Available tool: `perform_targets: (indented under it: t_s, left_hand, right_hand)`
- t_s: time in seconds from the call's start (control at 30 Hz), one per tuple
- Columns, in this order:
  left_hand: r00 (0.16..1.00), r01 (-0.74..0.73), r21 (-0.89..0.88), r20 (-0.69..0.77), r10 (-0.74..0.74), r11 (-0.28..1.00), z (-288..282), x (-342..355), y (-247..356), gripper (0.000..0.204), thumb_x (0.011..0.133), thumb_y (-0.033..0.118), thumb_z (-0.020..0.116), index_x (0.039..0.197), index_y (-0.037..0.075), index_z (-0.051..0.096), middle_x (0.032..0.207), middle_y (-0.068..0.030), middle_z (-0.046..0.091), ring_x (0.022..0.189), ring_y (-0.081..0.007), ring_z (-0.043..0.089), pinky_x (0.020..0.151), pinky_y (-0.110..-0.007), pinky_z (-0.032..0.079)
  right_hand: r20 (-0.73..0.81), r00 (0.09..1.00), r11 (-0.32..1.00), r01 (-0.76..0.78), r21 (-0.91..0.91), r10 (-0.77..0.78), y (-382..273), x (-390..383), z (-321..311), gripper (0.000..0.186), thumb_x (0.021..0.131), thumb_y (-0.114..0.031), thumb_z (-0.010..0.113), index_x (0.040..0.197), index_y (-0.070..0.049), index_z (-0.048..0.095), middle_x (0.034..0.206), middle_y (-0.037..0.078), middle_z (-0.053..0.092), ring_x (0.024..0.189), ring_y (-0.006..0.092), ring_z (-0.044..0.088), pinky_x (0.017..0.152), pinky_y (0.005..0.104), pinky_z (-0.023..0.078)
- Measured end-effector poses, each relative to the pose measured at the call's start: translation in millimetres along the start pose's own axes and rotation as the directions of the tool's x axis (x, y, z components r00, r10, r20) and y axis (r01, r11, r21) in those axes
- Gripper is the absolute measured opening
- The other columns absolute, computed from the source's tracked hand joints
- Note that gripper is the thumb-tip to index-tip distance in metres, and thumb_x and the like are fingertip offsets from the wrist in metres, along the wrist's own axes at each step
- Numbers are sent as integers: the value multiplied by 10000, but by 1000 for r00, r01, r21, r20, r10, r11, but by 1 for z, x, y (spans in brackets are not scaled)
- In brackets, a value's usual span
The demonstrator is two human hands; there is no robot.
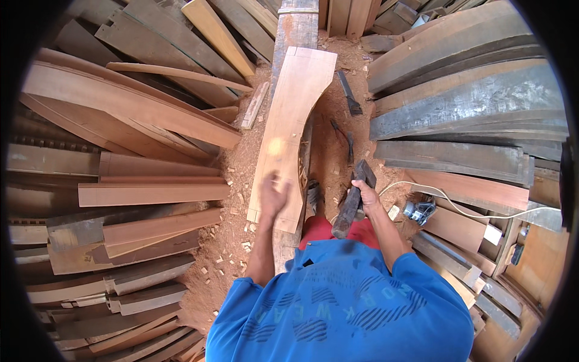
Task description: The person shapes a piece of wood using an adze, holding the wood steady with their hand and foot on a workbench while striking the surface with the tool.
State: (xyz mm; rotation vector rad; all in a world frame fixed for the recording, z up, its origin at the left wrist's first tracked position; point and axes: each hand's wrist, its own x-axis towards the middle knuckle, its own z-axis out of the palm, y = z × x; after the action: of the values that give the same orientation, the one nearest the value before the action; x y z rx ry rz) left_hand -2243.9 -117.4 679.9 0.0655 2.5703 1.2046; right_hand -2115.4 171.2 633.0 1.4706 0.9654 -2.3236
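Pale reddish wooden board (289,114) with one curved edge is lying along a weathered plank (297,30); left hand (274,199) is blurring over its near end, fingers seemingly spread, contact unclear; right hand (368,195) is gripping a dark, blocky wooden mallet (347,217); unclamped-looking board could be slipping if knocked.

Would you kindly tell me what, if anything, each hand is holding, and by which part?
The right hand grips a dark block-like tool toward its far end; the blurred left hand appears empty.
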Motion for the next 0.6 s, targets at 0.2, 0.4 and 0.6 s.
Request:
perform_targets:
  t_s: [0.2,0.4,0.6]
  left_hand:
    - [973,230,330,-54,-225,915,-32,56,-133,700,932,526,549,1319,-57,519,1248,-283,610,1134,-430,591,982,-454,461]
    - [945,296,48,134,-299,954,-7,46,-181,654,999,560,400,1148,-34,630,1049,-295,670,1036,-464,630,884,-485,485]
    - [954,294,210,-1,-301,932,-5,39,-154,626,1019,525,357,1020,-26,654,1015,-319,655,989,-509,609,861,-536,474]
  right_hand:
    - [10,998,997,-69,-33,69,13,-12,-21,248,805,-277,746,925,-101,618,752,60,645,636,194,630,606,370,552]
    - [-45,994,994,-102,32,104,37,-3,-34,222,804,-259,740,884,-82,633,744,78,644,624,221,630,606,376,547]
    - [-100,980,979,-161,128,174,53,15,-30,196,800,-229,745,872,-88,629,718,45,604,597,195,602,590,364,541]
